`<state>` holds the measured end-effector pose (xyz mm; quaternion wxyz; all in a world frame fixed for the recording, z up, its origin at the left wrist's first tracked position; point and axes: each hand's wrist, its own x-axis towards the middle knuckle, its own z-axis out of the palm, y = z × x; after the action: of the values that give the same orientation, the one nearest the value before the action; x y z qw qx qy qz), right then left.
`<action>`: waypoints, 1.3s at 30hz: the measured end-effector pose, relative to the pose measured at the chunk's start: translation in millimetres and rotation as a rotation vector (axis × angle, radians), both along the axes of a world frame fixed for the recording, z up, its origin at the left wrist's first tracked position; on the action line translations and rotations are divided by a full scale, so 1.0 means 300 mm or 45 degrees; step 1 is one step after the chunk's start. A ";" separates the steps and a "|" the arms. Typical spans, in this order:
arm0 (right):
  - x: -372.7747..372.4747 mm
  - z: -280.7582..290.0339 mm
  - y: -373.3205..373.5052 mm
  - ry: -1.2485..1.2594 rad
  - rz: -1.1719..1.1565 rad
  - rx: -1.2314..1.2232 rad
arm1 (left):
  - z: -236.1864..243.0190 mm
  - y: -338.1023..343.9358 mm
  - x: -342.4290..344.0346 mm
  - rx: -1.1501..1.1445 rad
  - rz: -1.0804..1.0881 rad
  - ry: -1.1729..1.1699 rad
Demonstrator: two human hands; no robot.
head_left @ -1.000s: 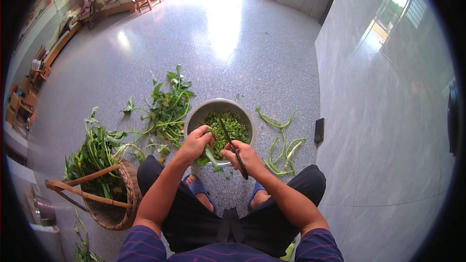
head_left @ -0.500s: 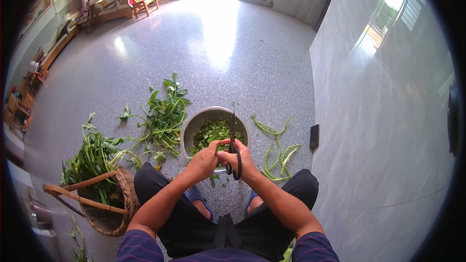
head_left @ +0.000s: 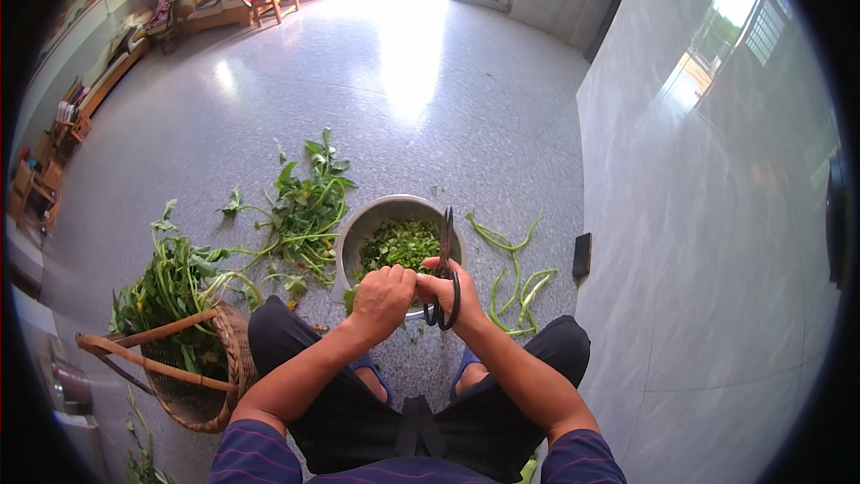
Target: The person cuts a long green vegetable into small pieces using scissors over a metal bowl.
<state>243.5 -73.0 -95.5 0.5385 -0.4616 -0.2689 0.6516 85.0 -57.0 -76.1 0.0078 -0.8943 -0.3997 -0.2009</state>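
My right hand [head_left: 445, 289] grips black scissors [head_left: 444, 262] by the handles, with the blades closed and pointing away from me over a metal bowl [head_left: 356, 237]. The bowl holds chopped green leaves [head_left: 400, 245]. My left hand [head_left: 382, 298] is a closed fist at the bowl's near rim, right beside the right hand; what it holds is hidden. Both hands sit above my knees, in front of the bowl on the floor.
Leafy green stems [head_left: 303, 206] lie on the floor left of the bowl. Bare green stalks [head_left: 513, 273] lie to its right. A wicker basket [head_left: 193, 375] with more greens [head_left: 170, 282] stands by my left knee. A dark phone [head_left: 582, 254] lies near the wall.
The scissors have swung from slanting down into the bowl to pointing straight away from me. Both hands have drawn back to the bowl's near rim and come closer together.
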 end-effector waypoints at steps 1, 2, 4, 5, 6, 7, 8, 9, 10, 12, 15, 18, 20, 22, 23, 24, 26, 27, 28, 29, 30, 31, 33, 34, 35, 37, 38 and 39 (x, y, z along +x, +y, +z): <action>-0.002 0.016 -0.002 -0.001 0.006 0.001 | 0.000 0.000 -0.005 0.001 0.006 -0.001; -0.004 0.037 -0.004 -0.051 0.028 0.014 | -0.001 -0.001 -0.010 -0.097 0.017 -0.104; -0.007 0.061 -0.009 -0.102 0.056 0.028 | 0.000 0.001 -0.019 -0.193 0.033 -0.209; -0.007 0.067 -0.011 -0.120 0.090 0.023 | 0.002 0.009 -0.023 -0.388 0.075 -0.336; -0.007 0.070 -0.012 -0.136 0.125 0.017 | 0.002 0.020 -0.028 -0.582 0.117 -0.463; -0.006 0.068 -0.016 -0.138 0.129 0.015 | -0.017 0.040 -0.034 -0.584 0.120 -0.465; -0.009 0.062 -0.018 -0.180 0.183 0.025 | -0.040 0.070 -0.048 -0.773 0.102 -0.759; -0.013 0.058 -0.022 -0.222 0.237 0.036 | -0.059 0.092 -0.067 -0.958 0.082 -1.056; -0.009 0.053 -0.024 -0.220 0.238 0.033 | -0.045 0.105 -0.078 -0.960 0.083 -1.054; -0.001 0.041 -0.033 -0.532 0.388 0.121 | -0.012 0.119 -0.099 -1.512 0.112 -1.416; 0.006 0.064 -0.061 -0.867 0.469 0.192 | 0.052 0.114 -0.103 -1.653 0.108 -1.495; -0.005 0.102 -0.078 -1.008 0.564 0.210 | 0.046 0.112 -0.113 -1.714 0.097 -1.482; -0.011 0.088 -0.084 -0.978 0.497 0.332 | 0.042 0.113 -0.107 -1.718 0.086 -1.454; -0.010 0.078 -0.085 -1.024 0.488 0.337 | 0.045 0.114 -0.107 -1.744 0.078 -1.446; -0.010 0.075 -0.086 -1.069 0.481 0.343 | 0.043 0.115 -0.108 -1.746 0.078 -1.444; -0.009 0.077 -0.086 -1.068 0.480 0.342 | 0.039 0.116 -0.109 -1.722 0.081 -1.405; -0.010 0.085 -0.087 -1.159 0.475 0.354 | 0.031 0.116 -0.115 -1.698 0.084 -1.369; -0.012 0.086 -0.086 -1.159 0.476 0.353 | 0.028 0.115 -0.118 -1.616 0.080 -1.299; -0.011 0.088 -0.086 -1.156 0.481 0.341 | 0.027 0.114 -0.118 -1.535 0.074 -1.227; -0.010 0.089 -0.086 -1.154 0.487 0.329 | 0.027 0.115 -0.120 -1.536 0.074 -1.226; -0.010 0.092 -0.087 -1.154 0.486 0.328 | 0.029 0.117 -0.123 -1.557 0.074 -1.205; -0.011 0.094 -0.089 -1.161 0.483 0.325 | 0.032 0.119 -0.124 -1.578 0.075 -1.183; -0.011 0.091 -0.088 -1.168 0.480 0.322 | 0.043 0.118 -0.124 -1.593 0.093 -1.182; -0.011 0.085 -0.086 -1.170 0.480 0.329 | 0.048 0.117 -0.124 -1.607 0.112 -1.181; -0.012 0.079 -0.084 -1.171 0.481 0.337 | 0.043 0.119 -0.128 -1.606 0.112 -1.181; -0.015 0.074 -0.080 -1.149 0.494 0.329 | 0.028 0.125 -0.137 -1.728 0.125 -1.239; -0.016 0.071 -0.077 -1.127 0.508 0.320 | 0.028 0.125 -0.137 -1.728 0.124 -1.238; -0.017 0.063 -0.075 -1.127 0.506 0.320 | 0.030 0.125 -0.136 -1.789 0.125 -1.285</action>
<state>238.5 -95.6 -76.5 0.2897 -0.5651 -0.6308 0.4459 44.2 -19.6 -67.2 -0.7162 -0.4777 -0.4250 -0.2797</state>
